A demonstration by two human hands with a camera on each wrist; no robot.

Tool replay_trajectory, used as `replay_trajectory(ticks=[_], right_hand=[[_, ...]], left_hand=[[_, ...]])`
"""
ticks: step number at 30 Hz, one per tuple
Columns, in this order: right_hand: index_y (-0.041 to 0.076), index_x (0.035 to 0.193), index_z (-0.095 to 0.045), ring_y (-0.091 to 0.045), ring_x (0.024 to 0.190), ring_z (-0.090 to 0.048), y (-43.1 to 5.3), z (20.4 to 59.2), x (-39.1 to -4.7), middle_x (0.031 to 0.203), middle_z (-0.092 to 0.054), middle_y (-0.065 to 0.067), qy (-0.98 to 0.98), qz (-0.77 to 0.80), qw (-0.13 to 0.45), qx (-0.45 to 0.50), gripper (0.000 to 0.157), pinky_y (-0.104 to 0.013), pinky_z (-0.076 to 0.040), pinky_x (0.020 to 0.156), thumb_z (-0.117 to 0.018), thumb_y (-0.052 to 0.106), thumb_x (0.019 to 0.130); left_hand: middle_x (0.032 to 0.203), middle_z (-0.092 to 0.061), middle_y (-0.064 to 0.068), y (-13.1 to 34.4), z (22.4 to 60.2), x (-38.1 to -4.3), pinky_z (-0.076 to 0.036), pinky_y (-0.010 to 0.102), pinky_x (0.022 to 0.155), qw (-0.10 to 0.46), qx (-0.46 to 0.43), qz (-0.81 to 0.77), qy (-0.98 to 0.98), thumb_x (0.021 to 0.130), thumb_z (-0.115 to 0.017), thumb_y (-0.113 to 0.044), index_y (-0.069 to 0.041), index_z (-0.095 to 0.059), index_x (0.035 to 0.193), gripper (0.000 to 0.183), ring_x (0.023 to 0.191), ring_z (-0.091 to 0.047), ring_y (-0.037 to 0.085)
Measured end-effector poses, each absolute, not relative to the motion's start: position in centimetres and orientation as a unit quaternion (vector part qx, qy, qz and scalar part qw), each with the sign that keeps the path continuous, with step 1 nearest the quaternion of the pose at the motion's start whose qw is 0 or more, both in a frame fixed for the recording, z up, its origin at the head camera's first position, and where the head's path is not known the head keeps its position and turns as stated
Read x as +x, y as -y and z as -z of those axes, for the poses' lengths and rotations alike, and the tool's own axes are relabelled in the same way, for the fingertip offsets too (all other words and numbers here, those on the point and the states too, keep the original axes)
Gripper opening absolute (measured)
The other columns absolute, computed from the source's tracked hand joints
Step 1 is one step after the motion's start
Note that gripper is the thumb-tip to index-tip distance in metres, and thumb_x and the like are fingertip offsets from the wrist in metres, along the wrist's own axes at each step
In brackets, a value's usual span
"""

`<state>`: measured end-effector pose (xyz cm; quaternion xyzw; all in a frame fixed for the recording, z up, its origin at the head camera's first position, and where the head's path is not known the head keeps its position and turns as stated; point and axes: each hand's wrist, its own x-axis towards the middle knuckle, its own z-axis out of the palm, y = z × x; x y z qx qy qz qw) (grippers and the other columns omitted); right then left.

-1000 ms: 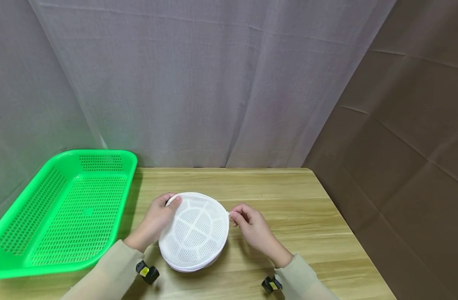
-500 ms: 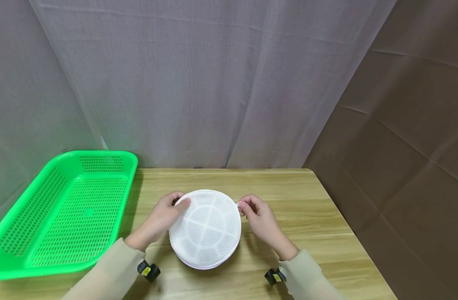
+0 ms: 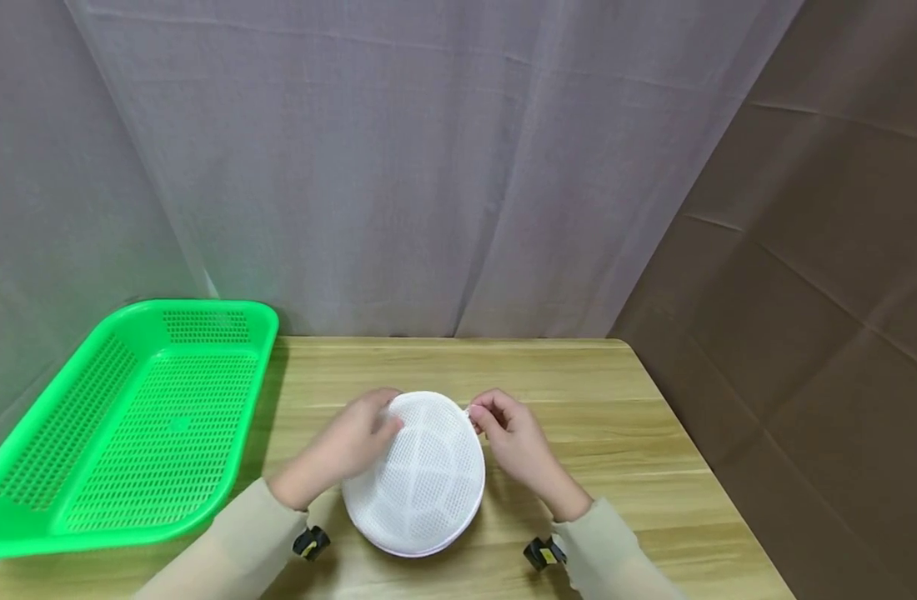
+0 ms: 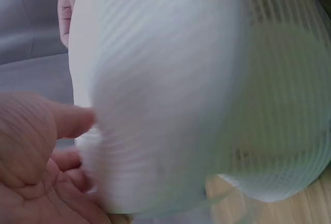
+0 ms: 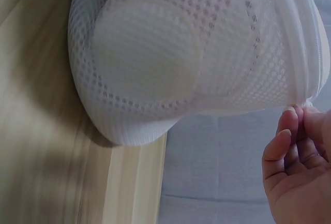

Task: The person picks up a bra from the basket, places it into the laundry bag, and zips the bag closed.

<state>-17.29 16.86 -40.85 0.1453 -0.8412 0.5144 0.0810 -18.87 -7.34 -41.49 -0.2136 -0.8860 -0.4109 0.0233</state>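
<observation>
A round white mesh laundry bag is held above the table, its flat panel facing up. My left hand grips its far left edge, thumb on the top panel and fingers underneath. At the far right of the rim, my right hand pinches a small white tab between thumb and fingertips. In the right wrist view the mesh bag bulges below a band along the rim, and a pale round shape shows through the netting. The bag is blurred in the left wrist view, with my left thumb against its edge.
A large green plastic basket with slotted walls stands on the left of the wooden table. Behind the table hangs a grey curtain; a brown cloth wall rises on the right.
The bag has moved to the right and turned a little. My left hand has shifted right with its edge. My right hand moved slightly right, still pinching the tab.
</observation>
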Motion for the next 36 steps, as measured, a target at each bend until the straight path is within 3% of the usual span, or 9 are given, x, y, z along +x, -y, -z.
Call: replay_trajectory(ticks=[4, 10, 15, 19, 25, 30, 36], right_hand=[[0.009, 0.090, -0.064, -0.023, 0.070, -0.057, -17.0, 42.4, -18.0, 0.077, -0.060, -0.012, 0.841, -0.515, 0.068, 0.153, 0.008, -0.025, -0.047, 0.061, -0.059, 0.009, 0.096], [0.012, 0.089, -0.064, -0.038, 0.074, -0.058, -17.1, 42.9, -18.1, 0.078, -0.061, -0.015, 0.832, -0.525, 0.063, 0.167, 0.009, -0.026, -0.049, 0.062, -0.059, 0.013, 0.096], [0.006, 0.089, -0.064, -0.029, 0.072, -0.059, -16.5, 42.1, -17.4, 0.075, -0.060, -0.005, 0.837, -0.522, 0.058, 0.151, 0.008, -0.027, -0.049, 0.062, -0.059, 0.006, 0.095], [0.001, 0.090, -0.063, -0.029, 0.073, -0.059, -15.9, 40.7, -16.3, 0.075, -0.060, -0.006, 0.841, -0.517, 0.052, 0.152, 0.008, -0.031, -0.051, 0.064, -0.058, 0.002, 0.095], [0.003, 0.089, -0.064, -0.025, 0.072, -0.059, -15.7, 40.1, -15.7, 0.076, -0.060, -0.005, 0.845, -0.510, 0.052, 0.154, 0.008, -0.030, -0.051, 0.064, -0.058, 0.002, 0.095], [0.002, 0.089, -0.064, -0.025, 0.072, -0.059, -15.6, 40.1, -15.7, 0.076, -0.061, -0.005, 0.844, -0.511, 0.051, 0.156, 0.009, -0.039, -0.053, 0.065, -0.058, 0.002, 0.095], [0.002, 0.088, -0.063, -0.012, 0.069, -0.056, -15.6, 40.2, -15.6, 0.075, -0.060, -0.005, 0.843, -0.512, 0.046, 0.159, 0.009, -0.029, -0.051, 0.064, -0.058, 0.002, 0.095]], left_hand=[[0.126, -0.058, 0.020, 7.2, 41.6, -18.7, -0.039, 0.046, 0.103, 0.032, -0.234, 0.385, 0.892, 0.088, -0.065, -0.002, 0.004, -0.056, 0.127, 0.040, 0.121, -0.052, 0.034], [0.124, -0.059, 0.016, 7.0, 42.1, -18.7, -0.040, 0.046, 0.101, 0.033, -0.221, 0.400, 0.889, 0.092, -0.065, -0.009, 0.000, -0.059, 0.124, 0.033, 0.119, -0.054, 0.031], [0.116, -0.063, 0.011, 6.9, 42.4, -18.7, -0.044, 0.044, 0.097, 0.039, -0.211, 0.420, 0.882, 0.095, -0.062, -0.014, -0.004, -0.063, 0.116, 0.023, 0.112, -0.057, 0.027], [0.109, -0.065, 0.008, 6.9, 42.6, -18.8, -0.046, 0.043, 0.093, 0.041, -0.211, 0.436, 0.874, 0.096, -0.061, -0.012, -0.007, -0.065, 0.110, 0.016, 0.107, -0.060, 0.024], [0.094, -0.066, 0.000, 7.1, 43.1, -19.0, -0.049, 0.039, 0.082, 0.044, -0.194, 0.462, 0.864, 0.096, -0.060, -0.009, -0.010, -0.067, 0.101, 0.009, 0.090, -0.060, 0.015], [0.089, -0.065, 0.000, 7.2, 43.4, -19.1, -0.048, 0.037, 0.075, 0.045, -0.183, 0.466, 0.864, 0.097, -0.056, -0.008, -0.009, -0.067, 0.098, 0.010, 0.081, -0.057, 0.014], [0.088, -0.064, 0.001, 7.4, 43.9, -19.4, -0.048, 0.036, 0.073, 0.035, -0.166, 0.477, 0.862, 0.099, -0.054, -0.010, -0.008, -0.067, 0.100, 0.013, 0.078, -0.056, 0.014]])
